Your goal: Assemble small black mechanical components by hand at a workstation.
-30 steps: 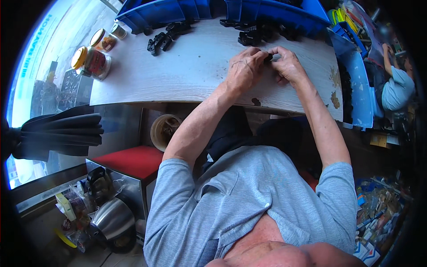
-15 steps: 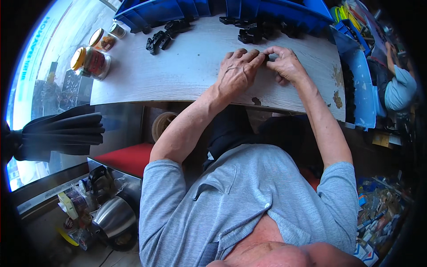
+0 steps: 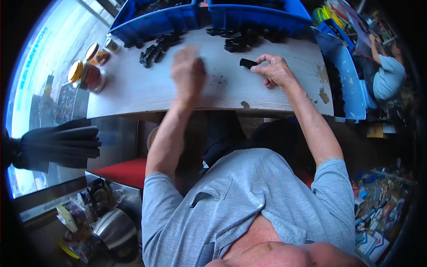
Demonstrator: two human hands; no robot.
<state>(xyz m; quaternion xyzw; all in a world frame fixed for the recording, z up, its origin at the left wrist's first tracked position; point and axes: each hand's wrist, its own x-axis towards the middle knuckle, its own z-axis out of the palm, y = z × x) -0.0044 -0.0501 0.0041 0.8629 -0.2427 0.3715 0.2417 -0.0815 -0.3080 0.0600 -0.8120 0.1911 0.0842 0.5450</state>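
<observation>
Between the thumb and fingers of my right hand [image 3: 276,71] is a small black part [image 3: 247,63], short and blocky, held over the right half of the pale wooden table [image 3: 147,95]. My left hand [image 3: 188,73] is smeared by motion over the middle of the table, so its fingers cannot be made out. Just beyond it lies a loose group of black parts [image 3: 153,52]. A second pile of black parts [image 3: 238,41] lies farther back, beyond the part in my right hand. Tiny dark crumbs [image 3: 219,81] dot the tabletop between my hands.
Two blue bins [image 3: 155,21] stand along the table's far edge. A lighter blue bin [image 3: 353,89] with black contents is at the right. Yellow-lidded jars [image 3: 91,76] stand at the left. A kettle [image 3: 114,228] sits low left. Another person [image 3: 388,78] is at far right.
My left hand has left my right hand and swung left across the table. The black part, mostly hidden before, now shows in my right hand. The whole view has shifted slightly.
</observation>
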